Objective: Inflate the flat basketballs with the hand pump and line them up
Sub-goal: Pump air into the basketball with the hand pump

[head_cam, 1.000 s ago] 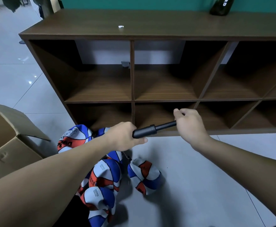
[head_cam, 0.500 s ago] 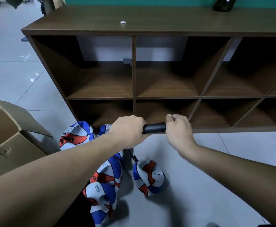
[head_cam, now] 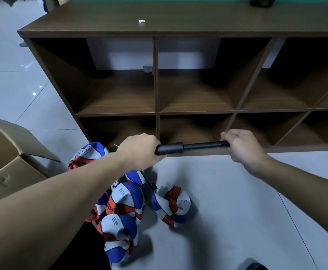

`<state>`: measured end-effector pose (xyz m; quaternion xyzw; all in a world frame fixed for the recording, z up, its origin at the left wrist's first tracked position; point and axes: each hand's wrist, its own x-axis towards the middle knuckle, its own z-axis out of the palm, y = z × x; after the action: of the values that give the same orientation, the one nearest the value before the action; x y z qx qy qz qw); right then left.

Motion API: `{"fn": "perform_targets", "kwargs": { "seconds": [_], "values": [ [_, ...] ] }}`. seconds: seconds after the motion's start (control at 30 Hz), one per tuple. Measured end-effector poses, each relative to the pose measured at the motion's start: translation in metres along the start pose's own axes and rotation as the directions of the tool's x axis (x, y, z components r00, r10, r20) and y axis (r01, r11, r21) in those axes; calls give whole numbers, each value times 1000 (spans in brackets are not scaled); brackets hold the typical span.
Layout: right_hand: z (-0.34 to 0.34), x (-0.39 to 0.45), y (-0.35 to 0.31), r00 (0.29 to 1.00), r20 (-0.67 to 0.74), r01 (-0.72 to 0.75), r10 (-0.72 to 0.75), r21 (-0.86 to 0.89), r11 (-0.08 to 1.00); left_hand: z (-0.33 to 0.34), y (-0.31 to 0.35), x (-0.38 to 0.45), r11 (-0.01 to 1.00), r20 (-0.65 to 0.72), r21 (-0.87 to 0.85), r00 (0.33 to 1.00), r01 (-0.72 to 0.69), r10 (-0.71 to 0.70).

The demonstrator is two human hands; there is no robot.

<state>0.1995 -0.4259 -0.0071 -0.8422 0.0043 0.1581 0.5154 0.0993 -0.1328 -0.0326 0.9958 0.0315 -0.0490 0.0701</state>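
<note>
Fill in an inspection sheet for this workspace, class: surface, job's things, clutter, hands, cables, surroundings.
Surface: pale tiled floor.
Job's things: black hand pump held level, rod partly drawn out; flat basketballs piled on the floor, one flat ball apart to their right.
Clutter: open cardboard box at left; white scrap on the shelf top.
Hands: left hand grips the pump barrel; right hand grips the handle end.
Cables: nothing seen.
Surroundings: dark wooden cubby shelf, nothing seen in its compartments; teal wall behind.
</note>
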Motion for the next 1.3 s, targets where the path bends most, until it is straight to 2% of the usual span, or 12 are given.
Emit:
{"fn": "perform_targets", "kwargs": {
  "seconds": [0.1, 0.17, 0.3, 0.43, 0.8, 0.9, 1.0, 1.1, 1.2, 1.3],
  "values": [
    [4, 0, 9, 987, -32, -148, 155, 152, 977, 0, 13, 3, 999, -18, 37, 1000, -23, 24],
    [14, -2, 11, 964, -67, -246, 259, 151, 957, -2, 18, 4, 997, -32, 80, 999, -21, 23],
    [41, -9, 8, 953, -141, -252, 267, 118, 961, 0, 27, 3, 995, -37, 98, 999, 15, -12],
    [62, -22, 12, 949, -126, -280, 290, 94, 955, 3, 32, 1, 991, -8, 130, 1000, -15, 16],
    [81, -34, 3, 981, -87, -164, 173, 107, 981, 2, 49, -1, 994, -15, 107, 999, -28, 30],
    [78, -29, -1, 992, -5, -126, 127, 54, 991, 4, 47, -3, 998, -19, 63, 1000, -23, 24],
    [69, -19, -3, 998, 62, -29, 33, -57, 998, 3, 42, -3, 999, -25, 21, 999, -30, 31],
    [52, -6, -6, 999, 41, -11, 16, -119, 993, 3, 35, -1, 999, -24, 30, 999, -32, 33],
    [26, 7, -11, 997, -26, -68, 66, -69, 995, 1, 17, 2, 1000, -1, 13, 1000, 8, -8],
    [6, 10, -14, 998, -48, -55, 52, -80, 995, -1, 5, 4, 999, 14, -27, 999, 32, -31]
  ]
}}
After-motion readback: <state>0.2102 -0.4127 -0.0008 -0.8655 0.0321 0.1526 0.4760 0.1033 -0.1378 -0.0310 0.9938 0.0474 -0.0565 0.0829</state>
